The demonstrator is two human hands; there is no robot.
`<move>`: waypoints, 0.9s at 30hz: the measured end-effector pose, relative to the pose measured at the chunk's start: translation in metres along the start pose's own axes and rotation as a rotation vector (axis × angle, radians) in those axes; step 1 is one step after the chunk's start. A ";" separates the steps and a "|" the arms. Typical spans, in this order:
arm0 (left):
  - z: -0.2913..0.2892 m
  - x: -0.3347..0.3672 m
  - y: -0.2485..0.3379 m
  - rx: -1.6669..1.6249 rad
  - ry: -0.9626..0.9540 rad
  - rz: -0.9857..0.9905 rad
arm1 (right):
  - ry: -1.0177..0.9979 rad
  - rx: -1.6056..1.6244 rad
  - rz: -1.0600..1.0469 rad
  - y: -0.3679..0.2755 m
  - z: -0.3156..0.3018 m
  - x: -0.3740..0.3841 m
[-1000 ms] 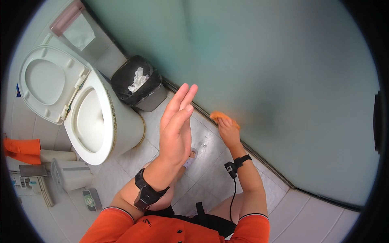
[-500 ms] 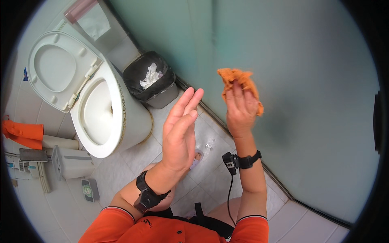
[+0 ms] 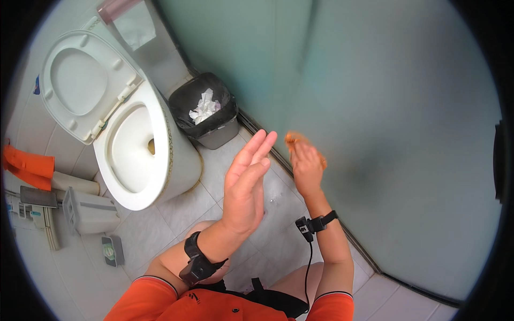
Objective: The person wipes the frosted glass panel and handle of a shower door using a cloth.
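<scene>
Bathrm: toilet [image 3: 128, 147], bin [image 3: 220, 136] L of glass [image 3: 417, 134]
R hand [image 3: 307, 170]: gripping cloth [image 3: 292, 138], agst glass
L hand [image 3: 246, 187]: unclenched, fingers straight, L of glass

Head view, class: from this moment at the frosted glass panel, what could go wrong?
The orange cloth could slip from the right hand against the frosted glass panel, since the hand seems laid over it. The black cable hanging by the right forearm might catch if the arm reaches farther. The small shiny spot on the tiled floor, if wet, could be slippery.
</scene>
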State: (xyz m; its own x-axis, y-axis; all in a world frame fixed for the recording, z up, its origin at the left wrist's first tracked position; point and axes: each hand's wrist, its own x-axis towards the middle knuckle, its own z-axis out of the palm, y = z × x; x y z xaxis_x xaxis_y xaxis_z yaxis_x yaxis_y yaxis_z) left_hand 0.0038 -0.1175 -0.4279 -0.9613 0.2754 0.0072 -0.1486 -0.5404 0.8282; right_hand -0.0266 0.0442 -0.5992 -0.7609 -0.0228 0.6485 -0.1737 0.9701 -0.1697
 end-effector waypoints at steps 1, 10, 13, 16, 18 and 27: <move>-0.002 0.001 -0.002 0.001 0.011 0.013 | 0.078 -0.041 -0.050 -0.013 -0.027 0.037; -0.008 0.002 0.000 0.011 0.063 0.018 | 0.008 -0.252 -0.218 -0.031 -0.012 0.094; -0.004 0.000 -0.002 -0.005 0.054 -0.003 | -0.205 -0.118 -0.146 0.010 0.071 -0.007; -0.002 -0.008 0.006 -0.002 0.038 -0.036 | -0.494 -0.092 -0.048 0.029 0.102 -0.074; -0.009 -0.009 0.005 0.004 0.060 -0.021 | -0.549 -0.102 0.041 0.022 0.096 -0.075; -0.007 -0.008 0.005 -0.094 0.037 -0.008 | 0.234 -0.220 -0.201 -0.034 -0.113 0.114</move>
State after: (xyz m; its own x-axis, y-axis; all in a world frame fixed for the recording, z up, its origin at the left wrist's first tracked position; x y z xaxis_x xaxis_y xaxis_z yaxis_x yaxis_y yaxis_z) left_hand 0.0091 -0.1274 -0.4279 -0.9675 0.2518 -0.0212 -0.1760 -0.6109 0.7719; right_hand -0.0369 0.0364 -0.4354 -0.5571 -0.1867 0.8092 -0.1474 0.9812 0.1249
